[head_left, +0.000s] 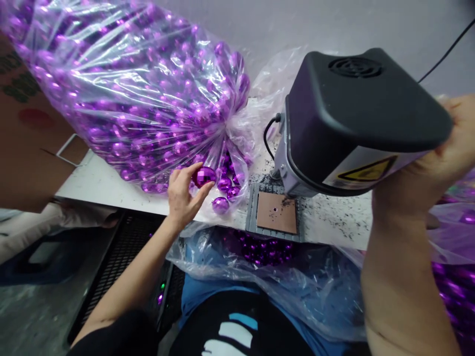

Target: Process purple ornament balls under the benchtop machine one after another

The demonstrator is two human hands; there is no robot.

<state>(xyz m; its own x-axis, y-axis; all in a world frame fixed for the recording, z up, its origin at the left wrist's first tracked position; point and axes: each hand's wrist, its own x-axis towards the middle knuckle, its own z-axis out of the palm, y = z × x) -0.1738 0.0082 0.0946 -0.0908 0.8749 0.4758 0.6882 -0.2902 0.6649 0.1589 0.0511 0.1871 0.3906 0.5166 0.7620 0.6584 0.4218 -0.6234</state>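
Observation:
My left hand [181, 195] pinches a shiny purple faceted bauble [204, 176] between thumb and fingers, just above the bench. Several similar loose baubles [221, 204] lie beside it at the mouth of a big clear plastic bag [148, 99] full of them. My right hand [441, 133] is closed at the right side of a black bench drill press [363, 104]; the machine head hides what it grips. Below the head, a brown square plate [277, 212] with a small hole sits on the grey machine base [253, 210].
Dark shavings litter the white bench [334, 217]. Across my lap, a clear plastic bag [319, 282] holds more purple baubles. A cardboard box [29, 128] stands at the left, above a black crate [118, 252]. Another bag of baubles [454, 232] is at the far right.

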